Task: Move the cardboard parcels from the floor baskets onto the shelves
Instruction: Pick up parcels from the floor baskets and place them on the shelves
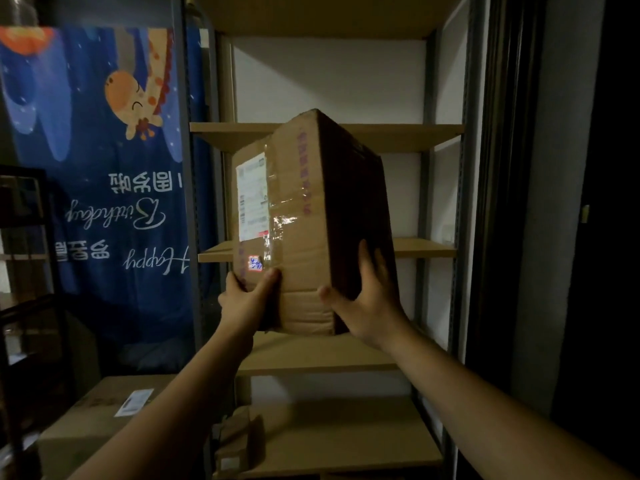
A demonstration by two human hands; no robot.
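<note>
Two grips clasp parcel (pixel 304 220), frame centre: left hand (pixel 247 299) lower-left corner, right hand (pixel 370 306) right side; level, slide onto shelf (pixel 426 249).

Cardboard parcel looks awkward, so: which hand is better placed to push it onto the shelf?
Likely right: the right hand spreads wide over the cardboard parcel's lower right edge; the left hand only pinches its lower left corner.

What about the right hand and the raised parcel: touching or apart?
Touching. The head view shows the right hand clasping the parcel: fingers on its dark side, thumb on its front face.
</note>
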